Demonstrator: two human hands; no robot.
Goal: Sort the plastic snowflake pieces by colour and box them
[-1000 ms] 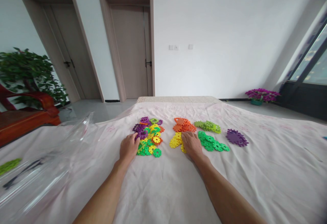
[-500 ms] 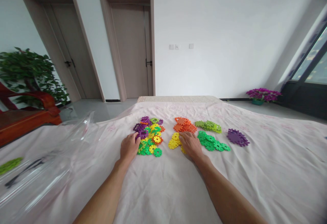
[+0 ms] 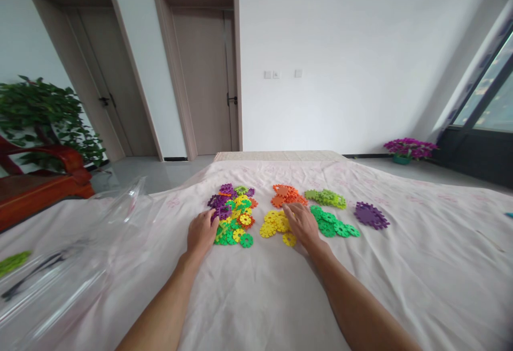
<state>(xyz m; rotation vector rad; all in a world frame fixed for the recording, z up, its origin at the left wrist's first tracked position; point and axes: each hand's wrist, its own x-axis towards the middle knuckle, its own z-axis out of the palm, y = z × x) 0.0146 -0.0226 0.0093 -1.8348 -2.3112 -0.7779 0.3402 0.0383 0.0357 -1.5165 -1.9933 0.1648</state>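
likely sorting: right hand (image 3: 303, 224) by yellow discs (image 3: 273, 223), left hand (image 3: 201, 231) at mixed pile (image 3: 235, 213). fingers (image 3: 207, 215) bent, pinch unclear; next probably needs one disc freed.

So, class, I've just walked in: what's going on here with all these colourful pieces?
A person has both hands at plastic pieces on a pale cloth. The left hand is at the edge of a mixed-colour pile; the right hand is by the yellow pieces. Whether either grips one is unclear. Beyond the yellow lies an orange pile; to the right are light green, green and purple groups.
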